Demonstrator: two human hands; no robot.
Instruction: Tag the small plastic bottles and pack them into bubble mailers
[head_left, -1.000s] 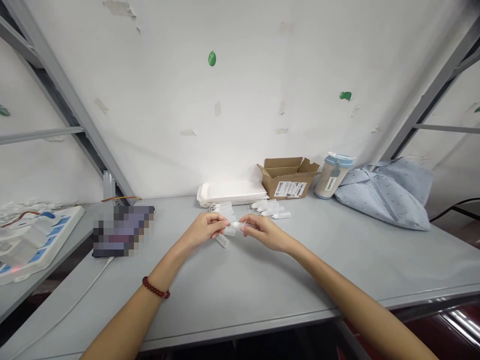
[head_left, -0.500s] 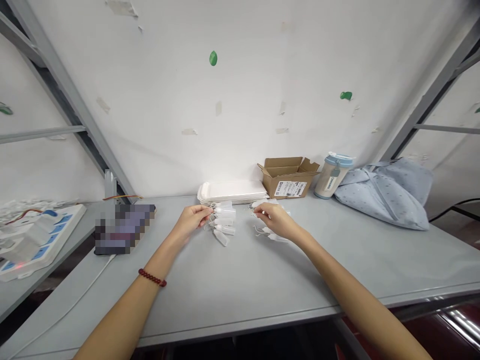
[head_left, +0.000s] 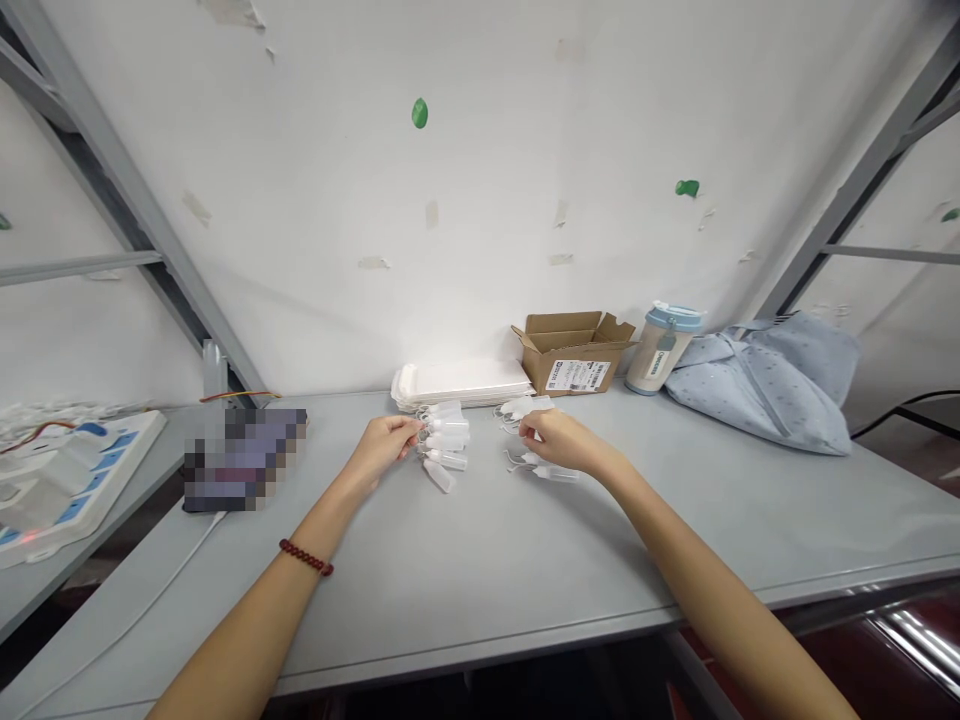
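Several small translucent white plastic tags [head_left: 450, 441] with thin string loops lie in a fanned row on the grey table. At their string ends is my left hand [head_left: 384, 446], thumb and forefinger pinched together on the strings. Farther right, a second group of similar tags [head_left: 553, 473] lies with its strings pointing left. My right hand [head_left: 564, 438] is over that group, fingers curled closed between its upper and lower tags; whatever is in the fingertips is hidden.
Behind the tags are a stack of white flat packs [head_left: 465, 382], an open cardboard box [head_left: 577, 360], a tumbler [head_left: 661, 350] and a blue cloth bag [head_left: 757, 390]. At left, a pixelated phone-like device [head_left: 251, 455] with a white cable lies near a power strip [head_left: 97, 490].
My right hand has shifted slightly right, its fingers curling in, and more of the upper right tags shows. My left hand stays at the left strings. The view has moved slightly.
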